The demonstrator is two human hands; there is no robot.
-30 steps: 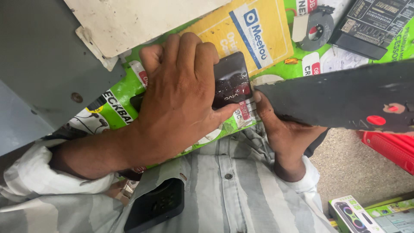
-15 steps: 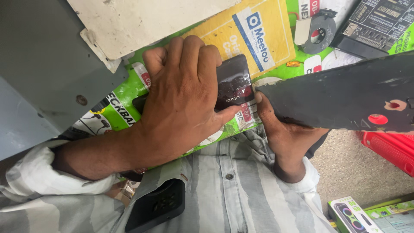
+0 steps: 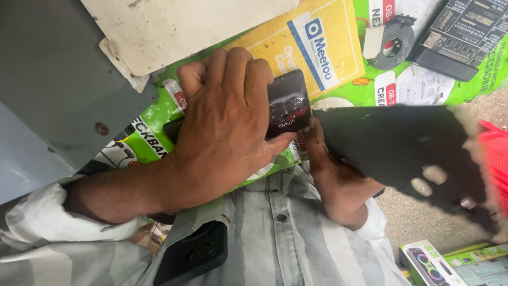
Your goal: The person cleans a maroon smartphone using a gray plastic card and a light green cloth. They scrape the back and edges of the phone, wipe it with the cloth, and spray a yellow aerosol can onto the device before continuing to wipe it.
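Left hand (image 3: 225, 132): pressed flat over a dark phone (image 3: 288, 103), palm down, fingers spread across it, thumb at its lower edge.
Phone: lies on green and yellow printed cardboard (image 3: 323, 47); its left part is hidden under the hand.
Right hand (image 3: 325, 159): grasps a black blurred tool (image 3: 402, 148); fingers mostly hidden behind it.
Tool: far end smeared, shape unclear.

You have one view only, from the camera on your head. It looks steeply down past your chest, so your grey striped shirt (image 3: 275, 233) fills the bottom of the frame. It sits very close: your left hand (image 3: 222, 132) covers the centre, and the green printed sheet (image 3: 338, 95) runs off the upper right.
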